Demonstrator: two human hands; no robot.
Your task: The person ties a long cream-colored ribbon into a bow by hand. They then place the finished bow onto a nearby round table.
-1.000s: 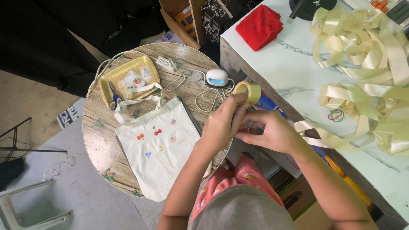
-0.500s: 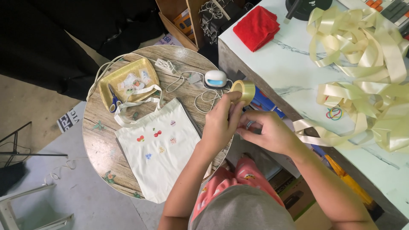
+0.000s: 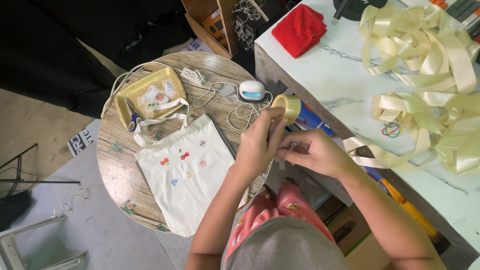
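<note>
Presently: left hand (image 3: 260,142) fingers clamped on tape roll (image 3: 287,107); right hand (image 3: 312,152) pinching, seemingly, the tape's free end. Risk: strip folding onto itself if slackened.

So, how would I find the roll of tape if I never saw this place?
Start at the round wooden table with the cream tote bag. At its right edge, the left hand holds the tape roll up. It is a small yellowish translucent ring, unlike the wide cream ribbon lying loose on the marble table.
</note>
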